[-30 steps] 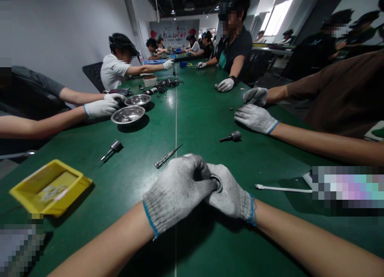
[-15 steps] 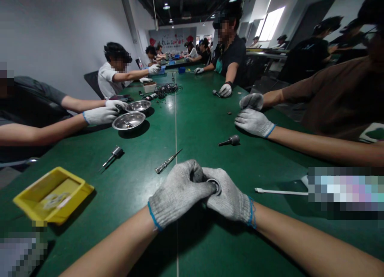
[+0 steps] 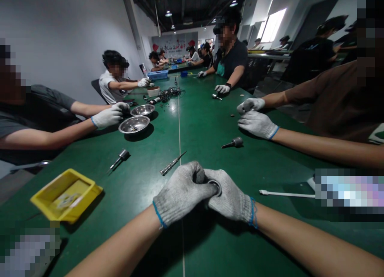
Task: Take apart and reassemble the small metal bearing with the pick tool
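Note:
Close together above the green table, my left hand and my right hand wear grey-white knit gloves with blue cuffs. Both are closed on a small round metal part with a ring-shaped rim. My right hand wraps around it, and my left thumb presses at its opening. Most of the part is hidden by the gloves. Just beyond my left hand lies a slim pointed screwdriver. Two metal tools with a thick cylindrical head and thin shaft lie farther out, one at left and one at right.
A yellow bin with small pale pieces stands at left. Two steel bowls sit before a gloved co-worker. A white cable runs at right, near another co-worker's gloved hands. Tangled black cables lie farther back.
The view has shifted slightly, so the table's things appear a little farther right. My hands keep the same hold on the ring-shaped part. The co-worker at far left has raised their hands slightly.

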The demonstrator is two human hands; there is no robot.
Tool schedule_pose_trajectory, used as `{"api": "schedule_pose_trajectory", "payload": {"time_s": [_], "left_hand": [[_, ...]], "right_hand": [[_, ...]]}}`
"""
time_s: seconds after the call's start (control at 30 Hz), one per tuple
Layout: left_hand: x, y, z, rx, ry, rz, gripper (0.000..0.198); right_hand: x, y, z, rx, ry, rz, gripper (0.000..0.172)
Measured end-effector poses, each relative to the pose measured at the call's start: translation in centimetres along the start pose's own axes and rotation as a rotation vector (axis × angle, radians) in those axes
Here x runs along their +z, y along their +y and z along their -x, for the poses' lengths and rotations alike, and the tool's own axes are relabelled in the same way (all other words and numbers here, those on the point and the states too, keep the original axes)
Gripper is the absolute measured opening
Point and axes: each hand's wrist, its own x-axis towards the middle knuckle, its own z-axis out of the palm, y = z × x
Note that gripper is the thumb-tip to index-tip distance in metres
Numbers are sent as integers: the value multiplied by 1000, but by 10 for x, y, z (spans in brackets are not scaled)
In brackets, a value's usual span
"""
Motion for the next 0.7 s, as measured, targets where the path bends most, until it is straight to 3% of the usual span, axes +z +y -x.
{"api": "schedule_pose_trajectory", "payload": {"time_s": [0.3, 0.43, 0.5, 0.7], "left_hand": [[1, -5, -3, 19, -9, 150, 33], [0, -25, -9, 160, -91, 467, 30], [2, -39, -14, 165, -125, 591, 28], [9, -60, -21, 165, -136, 700, 29]], "right_hand": [[0, 2, -1, 7, 7, 20, 24], [-1, 8, 3, 55, 105, 88, 13], [-1, 9, 5, 46, 131, 147, 13], [1, -2, 9, -70, 117, 218, 13]]}}
